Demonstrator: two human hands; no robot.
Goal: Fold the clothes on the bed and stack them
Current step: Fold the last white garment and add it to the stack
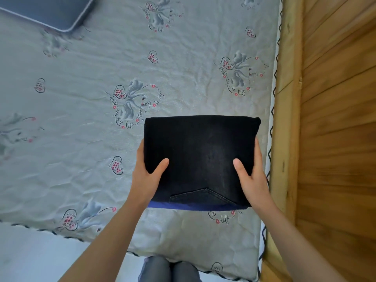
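A folded pair of black jeans (pixel 200 151), back pocket showing at its near edge, sits as a neat rectangle over the right part of the bed (pixel 81 123). A strip of blue fabric (pixel 183 206) peeks out beneath its near edge. My left hand (pixel 147 176) grips the left side, thumb on top and fingers underneath. My right hand (pixel 252 174) holds the right side the same way. Whether the jeans rest on the bed or hang just above it is unclear.
The bed has a pale grey sheet printed with hearts and flowers. A wooden bed frame (pixel 286 119) and wood panelling (pixel 341 119) run along the right. A dark blue pillow (pixel 46 11) lies at the far left corner. My knees (pixel 168 269) are at the near edge.
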